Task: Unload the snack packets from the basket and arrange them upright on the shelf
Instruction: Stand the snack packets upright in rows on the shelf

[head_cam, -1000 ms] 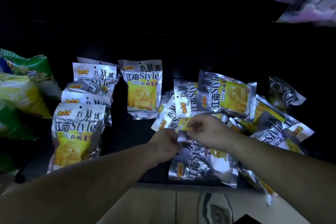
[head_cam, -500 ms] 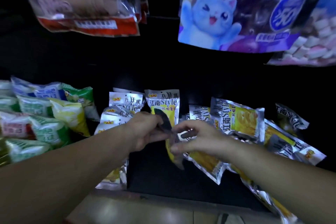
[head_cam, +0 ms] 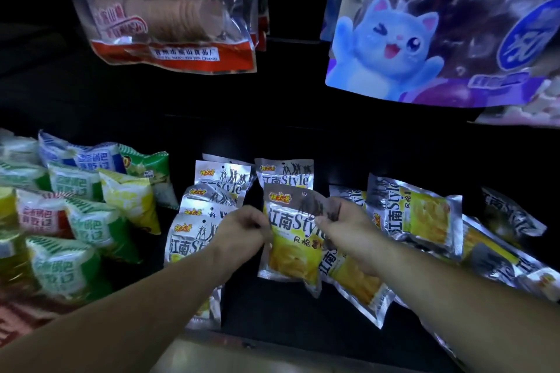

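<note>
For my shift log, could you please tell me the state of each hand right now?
Left hand: closed, gripping the chip packet.
Right hand: closed, gripping the same packet.

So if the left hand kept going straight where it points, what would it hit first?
The left hand grips the held chip packet; pushed on, that would likely meet the upright chip packet behind it, though depth is unclear.
</note>
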`<state>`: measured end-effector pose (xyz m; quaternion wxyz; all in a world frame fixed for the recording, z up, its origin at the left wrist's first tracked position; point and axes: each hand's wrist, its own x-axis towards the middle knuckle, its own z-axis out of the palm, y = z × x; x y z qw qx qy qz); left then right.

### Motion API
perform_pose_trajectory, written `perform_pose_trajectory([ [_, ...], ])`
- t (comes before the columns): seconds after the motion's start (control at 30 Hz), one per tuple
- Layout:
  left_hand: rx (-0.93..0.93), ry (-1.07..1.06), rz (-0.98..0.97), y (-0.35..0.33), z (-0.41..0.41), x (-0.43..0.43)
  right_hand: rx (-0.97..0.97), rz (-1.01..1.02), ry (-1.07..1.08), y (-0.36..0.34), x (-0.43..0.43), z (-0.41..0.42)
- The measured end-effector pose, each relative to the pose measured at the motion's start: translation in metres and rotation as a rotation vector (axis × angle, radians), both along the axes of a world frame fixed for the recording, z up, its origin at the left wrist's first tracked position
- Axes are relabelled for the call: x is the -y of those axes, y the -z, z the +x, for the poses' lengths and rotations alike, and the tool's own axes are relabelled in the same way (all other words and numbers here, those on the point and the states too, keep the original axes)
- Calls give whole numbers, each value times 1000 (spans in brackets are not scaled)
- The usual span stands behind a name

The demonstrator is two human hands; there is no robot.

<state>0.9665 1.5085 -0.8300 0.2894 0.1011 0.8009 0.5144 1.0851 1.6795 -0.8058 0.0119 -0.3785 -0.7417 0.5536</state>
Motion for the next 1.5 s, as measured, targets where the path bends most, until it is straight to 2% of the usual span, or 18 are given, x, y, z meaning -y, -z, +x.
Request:
perform_pose_trajectory([
  [0.1,7,134,22,18,-1,1,-33,-31,43,-2,1,-8],
  [0.27,-60,84,14,35,-11,-4,-88,49,238,17,8,-25],
  [0.4,-51,12,32,41,-26,-6,-4,-44,106,37,14,-36],
  [0.5,-22,27,55,50,-32,-6,53,9,-27,56,15,-40],
  [0.63,-3,32,51,59,-34,-6,-1,84,-16,76,10,-46],
  [0.67,-35,29,19,61,-34,-7,5,108,-10,79,8,-49],
  [0.7,-141,49,-58,59,-34,-8,10,136,-10,83,6,-52],
  [0.77,-436,161,-298,56,-30,-8,12,173,-26,89,3,-60],
  [0.8,-500,232,-352,55,-26,-10,11,176,-36,91,2,-65],
  [0.93,-359,570,-318,64,-8,-20,-5,193,-55,94,-4,-81],
  [1.07,-325,675,-389,77,-8,-23,-40,195,-55,97,-12,-76],
  [1.17,-341,687,-421,82,-9,-23,-15,407,-128,99,-24,-57],
  [1.3,-437,662,-463,91,-6,-24,226,837,-358,100,-46,-26],
  [1.4,-526,659,-477,100,-6,-24,409,847,-584,114,-50,-12],
  [1.5,-585,652,-490,107,-6,-26,419,811,-679,130,-50,-18],
])
